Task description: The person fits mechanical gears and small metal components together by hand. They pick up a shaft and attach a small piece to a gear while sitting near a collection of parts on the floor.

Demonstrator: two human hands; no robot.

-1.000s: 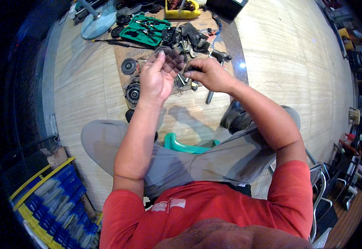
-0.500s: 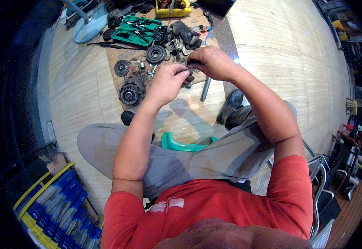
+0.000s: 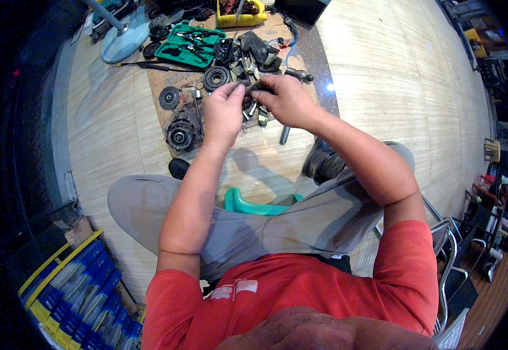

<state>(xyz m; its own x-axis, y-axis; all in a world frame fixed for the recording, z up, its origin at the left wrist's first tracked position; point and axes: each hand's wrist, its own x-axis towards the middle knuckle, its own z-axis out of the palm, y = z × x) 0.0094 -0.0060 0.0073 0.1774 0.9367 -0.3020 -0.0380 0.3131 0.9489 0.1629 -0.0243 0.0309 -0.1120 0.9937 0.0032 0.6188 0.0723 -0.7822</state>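
My left hand and my right hand are close together over a cardboard sheet on the floor. Thumb and fingers of both are pinched, and something small and dark shows between the fingertips, too small to name. Below the fingertips lie small metal parts. Beyond my left hand is a round black pulley; left of it lie a smaller dark disc and a greasy round machine part. A socket wrench stands out beside my left hand. Dark gloves lie beyond my right hand.
An open green tool case with black tools lies farther back, near a yellow cut-open container. At the far left is a pale round stand base. A metal tube lies before my shoe; something green and curved is between my legs.
My right hand has moved left and slightly down, and its fingers have turned toward my left hand. My left hand has shifted slightly left and up. Small metal parts now show below the fingertips.
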